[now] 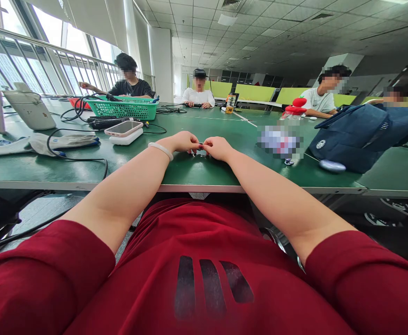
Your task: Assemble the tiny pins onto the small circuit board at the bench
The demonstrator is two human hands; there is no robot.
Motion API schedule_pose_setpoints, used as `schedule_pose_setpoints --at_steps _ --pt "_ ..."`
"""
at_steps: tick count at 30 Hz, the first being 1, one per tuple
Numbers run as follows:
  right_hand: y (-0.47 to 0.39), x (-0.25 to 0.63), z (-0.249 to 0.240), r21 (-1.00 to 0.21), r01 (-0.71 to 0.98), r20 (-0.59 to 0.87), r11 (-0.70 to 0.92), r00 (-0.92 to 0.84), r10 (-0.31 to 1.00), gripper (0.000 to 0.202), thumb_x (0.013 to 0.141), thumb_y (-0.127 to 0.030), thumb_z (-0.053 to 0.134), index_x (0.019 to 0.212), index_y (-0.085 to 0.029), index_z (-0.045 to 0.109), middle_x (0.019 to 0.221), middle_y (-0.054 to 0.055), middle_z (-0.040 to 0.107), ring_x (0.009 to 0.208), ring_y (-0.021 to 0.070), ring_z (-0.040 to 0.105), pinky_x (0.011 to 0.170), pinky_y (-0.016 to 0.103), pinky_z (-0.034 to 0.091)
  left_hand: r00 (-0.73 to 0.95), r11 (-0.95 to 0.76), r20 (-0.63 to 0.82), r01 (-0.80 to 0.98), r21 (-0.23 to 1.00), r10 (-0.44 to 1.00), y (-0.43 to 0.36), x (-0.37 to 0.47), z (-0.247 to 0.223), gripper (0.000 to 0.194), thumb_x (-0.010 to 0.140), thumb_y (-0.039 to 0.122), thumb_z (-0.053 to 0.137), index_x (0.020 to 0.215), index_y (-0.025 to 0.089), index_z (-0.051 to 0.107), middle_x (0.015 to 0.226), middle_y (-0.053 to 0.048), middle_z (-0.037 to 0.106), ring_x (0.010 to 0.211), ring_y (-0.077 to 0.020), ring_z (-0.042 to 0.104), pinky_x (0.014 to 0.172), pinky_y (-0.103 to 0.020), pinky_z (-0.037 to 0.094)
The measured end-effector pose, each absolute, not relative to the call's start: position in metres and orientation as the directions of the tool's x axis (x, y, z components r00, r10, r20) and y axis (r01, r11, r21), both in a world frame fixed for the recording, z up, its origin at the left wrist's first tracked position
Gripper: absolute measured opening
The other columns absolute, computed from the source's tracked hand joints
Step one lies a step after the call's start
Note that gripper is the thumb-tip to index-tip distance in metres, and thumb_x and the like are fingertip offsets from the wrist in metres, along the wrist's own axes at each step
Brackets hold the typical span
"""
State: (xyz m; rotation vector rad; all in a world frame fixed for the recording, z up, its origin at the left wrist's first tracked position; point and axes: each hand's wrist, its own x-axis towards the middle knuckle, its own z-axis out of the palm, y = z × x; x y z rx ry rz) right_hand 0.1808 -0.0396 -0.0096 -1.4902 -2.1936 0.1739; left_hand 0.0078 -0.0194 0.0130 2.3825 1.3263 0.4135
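Observation:
My left hand point(183, 141), with a pale band around its wrist, is closed in a pinch over the green table point(179, 172). Facing it, my right hand point(218, 147) pinches too. Between the fingertips of both hands is a small dark object point(200, 146) with a bit of red by it, too tiny to identify. Just below the fingers, small shiny bits point(194, 154) show on or near the tabletop; their kind is unclear. To the left of my left hand, a pink-edged phone point(124, 129) rests on a white case point(126, 137).
At left are a green basket point(123, 109), black cables, gloves point(39, 143) and a beige container point(29, 107). At right, a navy backpack point(353, 135) stands beside a red-topped bottle point(293, 110) and a blurred-out item point(279, 139). Several people sit around the tables.

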Motion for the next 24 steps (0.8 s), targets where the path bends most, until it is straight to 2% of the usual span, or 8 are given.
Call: schedule_pose_setpoints --at_steps 24 --pt "-0.0425 0.1808 -0.009 -0.361 0.846 0.305 0.393 -0.291 0.907 0.025 0.087 -0.034 0.052 0.083 -0.016 0.069 0.076 0.002 0.069 0.063 0.0106 0.052 0.066 0.023 0.037 0.51 -0.487 0.07 0.759 0.433 0.857 -0.0206 0.0073 0.0137 0.035 0.071 0.047 0.06 0.081 0.016 0.072 0.076 -0.005 0.072 0.067 -0.0146 0.063 0.066 -0.022 0.047"
